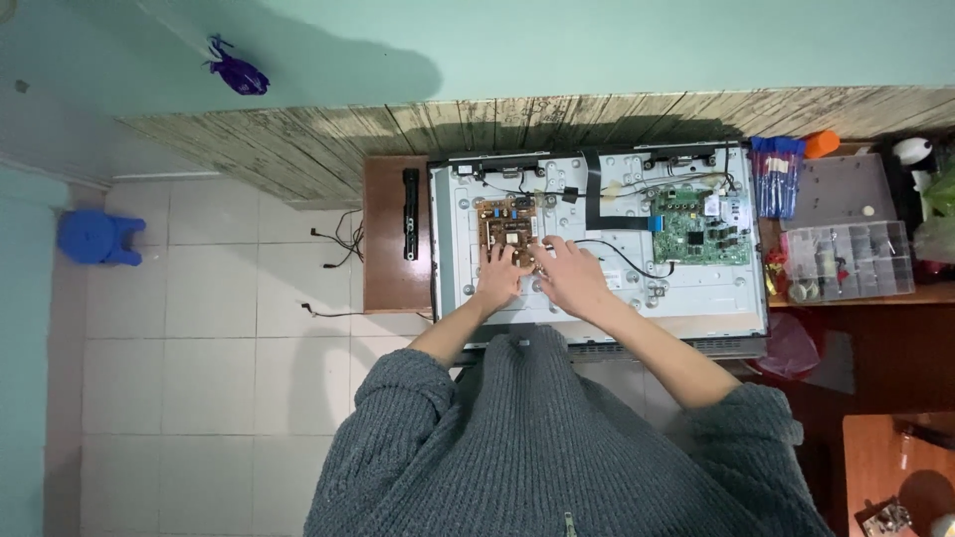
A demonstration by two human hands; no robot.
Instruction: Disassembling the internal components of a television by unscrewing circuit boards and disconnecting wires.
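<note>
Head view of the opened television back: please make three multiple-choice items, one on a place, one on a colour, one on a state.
1. Where do both hands rest?
A. on the brown circuit board
B. on the green circuit board
C. on the clear parts box

2. What colour is the stool on the floor?
A. red
B. blue
C. white

3. How is the rear panel?
A. cover off, boards exposed
B. covered
C. standing upright

Answers: 1 A, left hand and right hand lie at the brown circuit board; 2 B, the stool is blue; 3 A, the rear panel shows bare boards.
</note>
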